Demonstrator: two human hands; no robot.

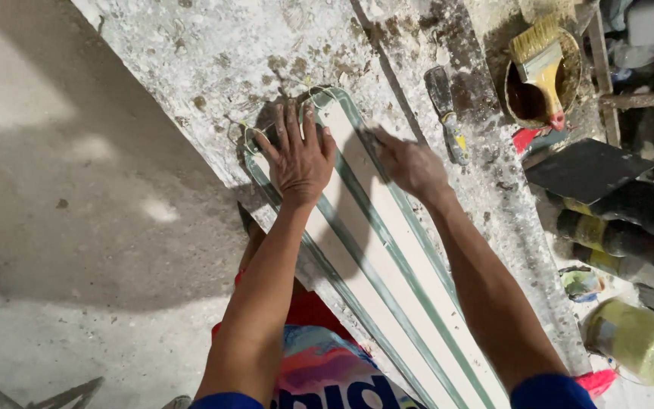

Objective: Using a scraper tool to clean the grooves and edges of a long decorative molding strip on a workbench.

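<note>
A long white moulding strip point(376, 257) with green-edged ridges lies along a plaster-crusted workbench point(213, 53). My left hand point(298, 151) rests flat on the strip near its rounded far end, fingers spread. My right hand point(409, 163) presses on the strip's right ridge, fingers curled around a small dark tool whose shape I cannot make out.
A scraper with a dark handle point(446, 113) lies on the bench right of the strip. A wide brush point(543, 64) stands in a round pot point(527, 98). A dark flat plate point(584, 170), dark cylinders point(630, 227) and a yellowish bag point(636, 339) sit at right. Concrete floor point(62, 227) at left.
</note>
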